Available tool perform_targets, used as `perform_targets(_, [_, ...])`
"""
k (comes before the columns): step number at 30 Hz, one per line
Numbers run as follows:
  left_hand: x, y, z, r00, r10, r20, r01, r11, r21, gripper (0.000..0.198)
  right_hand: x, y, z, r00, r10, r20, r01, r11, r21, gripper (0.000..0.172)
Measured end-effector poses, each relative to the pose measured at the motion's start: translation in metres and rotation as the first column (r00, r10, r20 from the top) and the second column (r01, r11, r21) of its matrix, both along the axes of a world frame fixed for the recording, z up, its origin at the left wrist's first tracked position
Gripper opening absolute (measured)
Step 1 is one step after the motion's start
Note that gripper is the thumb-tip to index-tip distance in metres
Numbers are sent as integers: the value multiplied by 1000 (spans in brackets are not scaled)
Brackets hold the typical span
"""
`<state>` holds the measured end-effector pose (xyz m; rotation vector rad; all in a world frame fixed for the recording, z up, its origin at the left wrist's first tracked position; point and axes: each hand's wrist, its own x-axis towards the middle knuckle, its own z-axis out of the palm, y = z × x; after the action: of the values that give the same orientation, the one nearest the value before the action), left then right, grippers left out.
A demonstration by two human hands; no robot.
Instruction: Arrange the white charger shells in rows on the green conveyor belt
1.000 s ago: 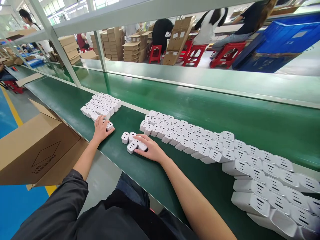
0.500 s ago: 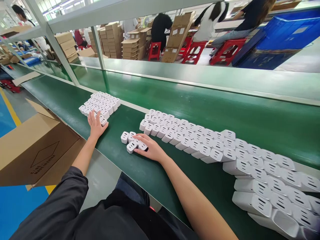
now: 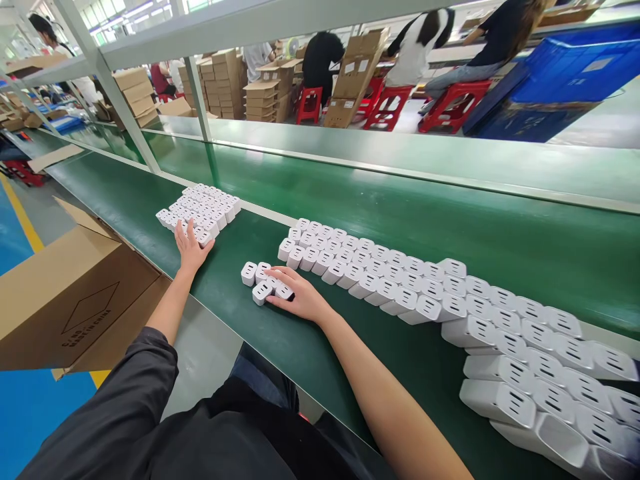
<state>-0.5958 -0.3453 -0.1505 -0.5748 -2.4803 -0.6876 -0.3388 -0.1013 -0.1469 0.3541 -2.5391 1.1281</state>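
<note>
My left hand (image 3: 189, 250) rests at the near edge of a block of white plastic charger housings (image 3: 210, 207), fingers apart, fingertips and thumb against the closest pieces. To its right, my right hand (image 3: 299, 297) curls over a small loose group of the same housings (image 3: 262, 292), thumb on the near side and fingers on the far side. That hand partly hides some of the group. A long band of housings (image 3: 360, 260) stands in packed rows further right, slotted ends up. One piece near the band's close end (image 3: 560, 440) lies tipped, showing a hollow opening.
The housings stand on a green work surface (image 3: 280, 353). An open cardboard carton (image 3: 60, 287) is at the left edge. A raised metal frame (image 3: 120, 100) crosses behind. Beyond are seated people, red stools (image 3: 453, 107), stacked cartons (image 3: 220, 80) and blue bins (image 3: 565, 73).
My left hand has moved slightly away from me, and the pieces at its fingers sit closer against the left block. My right hand has hardly moved.
</note>
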Motion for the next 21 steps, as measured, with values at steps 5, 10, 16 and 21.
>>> perform_targets(5, [7, 0, 8, 997, -62, -43, 64, 997, 42, 93, 1, -1, 1, 999, -37, 8, 37, 999, 14, 57])
perform_targets(10, [45, 3, 20, 970, -163, -178, 164, 986, -14, 79, 2, 0, 2, 997, -81, -12, 81, 996, 33, 56])
perform_targets(16, [94, 11, 17, 864, -455, -218, 457, 888, -41, 71, 1, 0, 0, 996, -81, -47, 83, 995, 47, 57])
perform_targets(21, [104, 24, 23, 627, -770, 119, 777, 629, -25, 70, -1, 0, -2, 996, -78, -45, 80, 996, 44, 57])
